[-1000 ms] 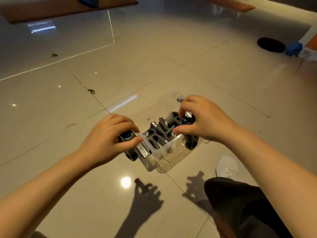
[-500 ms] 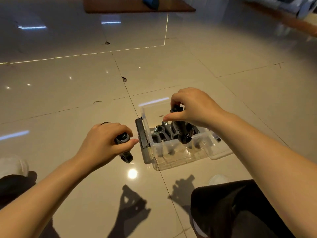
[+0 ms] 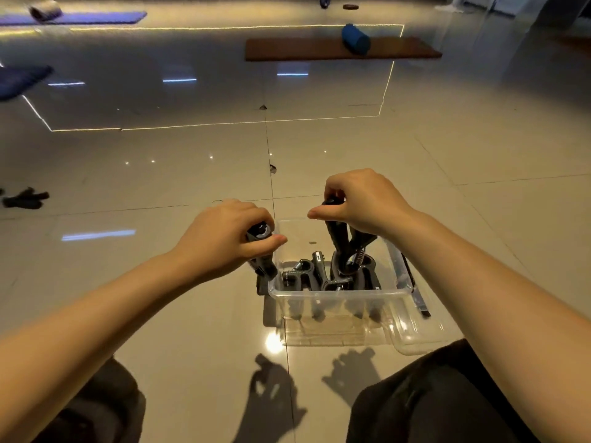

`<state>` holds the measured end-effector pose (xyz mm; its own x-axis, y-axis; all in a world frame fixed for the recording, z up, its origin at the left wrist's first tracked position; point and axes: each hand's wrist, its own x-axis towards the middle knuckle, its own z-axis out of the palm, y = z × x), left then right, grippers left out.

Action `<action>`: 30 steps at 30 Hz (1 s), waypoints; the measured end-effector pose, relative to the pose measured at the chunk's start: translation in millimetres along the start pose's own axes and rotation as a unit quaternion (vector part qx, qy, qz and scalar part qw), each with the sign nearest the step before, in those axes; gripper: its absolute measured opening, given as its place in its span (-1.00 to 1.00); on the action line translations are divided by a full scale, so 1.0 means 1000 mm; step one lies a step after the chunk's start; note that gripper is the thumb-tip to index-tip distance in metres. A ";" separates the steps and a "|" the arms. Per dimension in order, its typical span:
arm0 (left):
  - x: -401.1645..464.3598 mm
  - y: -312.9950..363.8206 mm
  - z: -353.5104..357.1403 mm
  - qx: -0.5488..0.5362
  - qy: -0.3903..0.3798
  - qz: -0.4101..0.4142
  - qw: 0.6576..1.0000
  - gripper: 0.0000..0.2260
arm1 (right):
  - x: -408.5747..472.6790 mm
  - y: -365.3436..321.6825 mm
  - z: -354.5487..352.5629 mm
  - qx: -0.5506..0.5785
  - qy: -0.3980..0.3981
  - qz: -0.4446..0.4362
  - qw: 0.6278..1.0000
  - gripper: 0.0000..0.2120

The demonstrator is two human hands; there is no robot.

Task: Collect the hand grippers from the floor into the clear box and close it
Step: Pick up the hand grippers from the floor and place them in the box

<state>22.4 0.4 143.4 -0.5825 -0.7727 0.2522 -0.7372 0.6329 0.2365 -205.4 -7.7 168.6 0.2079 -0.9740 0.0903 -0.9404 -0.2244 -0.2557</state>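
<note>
head: black spring-loaded hand grippers point(image 3: 332, 276)

Left arm: bare forearm reaches in from the lower left, angled up and to the right.
Left hand point(image 3: 224, 239): back of the hand up, fingers curled round a black hand gripper point(image 3: 261, 251), thumb pressed along its near side.
Right arm: bare forearm comes from the lower right, angled up and to the left.
Right hand point(image 3: 361, 199): raised higher than the left, fingers curled over the handle tops of another hand gripper point(image 3: 343, 247), thumb pointing left.
</note>
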 end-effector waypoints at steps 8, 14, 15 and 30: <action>0.056 0.005 0.039 -0.066 -0.023 -0.101 0.992 -0.63 | 0.003 0.033 0.002 0.034 -0.023 0.036 0.999 -0.62; 0.070 -0.019 0.103 -0.085 0.009 -0.057 0.995 -0.57 | 0.004 0.057 0.029 0.009 -0.032 0.036 0.999 -0.63; 0.071 -0.022 0.113 -0.072 0.022 -0.028 0.997 -0.54 | 0.008 0.062 0.033 0.015 -0.029 0.035 0.999 -0.62; 0.045 -0.074 0.262 -0.105 0.061 0.058 0.991 -0.65 | 0.099 0.137 0.193 0.084 -0.078 0.092 0.989 -0.62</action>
<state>-38.6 -93.5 -108.2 -0.6037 -0.6905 0.3985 -0.5726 0.7233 0.3859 -261.5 -140.7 -42.9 0.0881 -0.9888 -0.1201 -0.9108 -0.0311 -0.4117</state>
